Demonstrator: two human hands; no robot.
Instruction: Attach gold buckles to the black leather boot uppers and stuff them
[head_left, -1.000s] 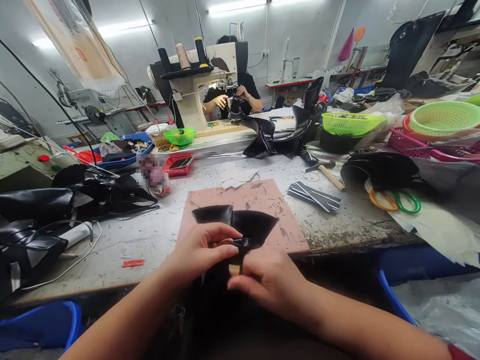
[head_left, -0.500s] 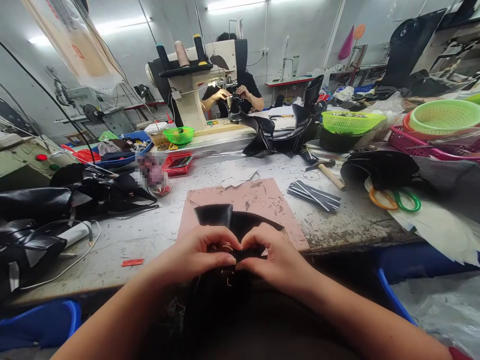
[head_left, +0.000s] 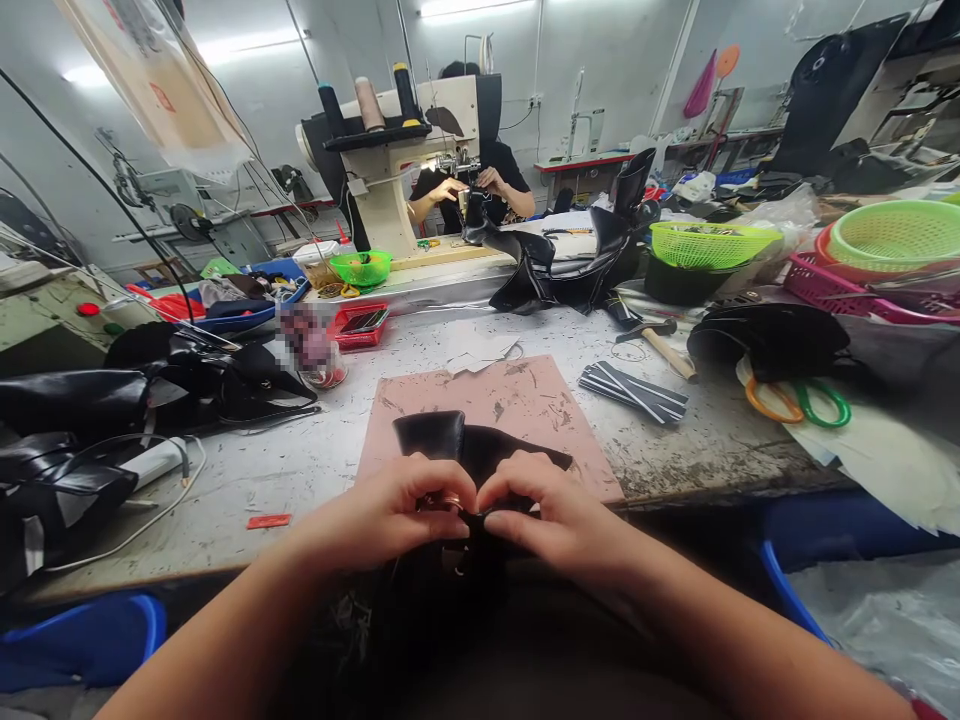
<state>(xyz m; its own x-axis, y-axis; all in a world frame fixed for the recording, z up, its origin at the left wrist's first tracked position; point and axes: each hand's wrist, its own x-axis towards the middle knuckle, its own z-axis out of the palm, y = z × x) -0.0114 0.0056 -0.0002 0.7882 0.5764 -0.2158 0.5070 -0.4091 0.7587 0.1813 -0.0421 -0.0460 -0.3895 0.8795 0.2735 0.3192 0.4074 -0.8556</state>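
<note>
Head view — glossy black piece [head_left: 431, 436], flared, pinched

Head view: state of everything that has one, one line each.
Left hand: pinching the black piece
Right hand: pinching it too, close to the left
Black piece: bent, partly hidden by the hands
Pink mat: flat, scuffed
Hammer: lying down, unheld
Strips: piled, slightly fanned
Lime basket: upright, contents inside
Ceiling light: lit

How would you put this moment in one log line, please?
left hand: pinching black piece | right hand: pinching same piece, close to left | pink board: partly hidden by piece | hammer: right of board
</note>
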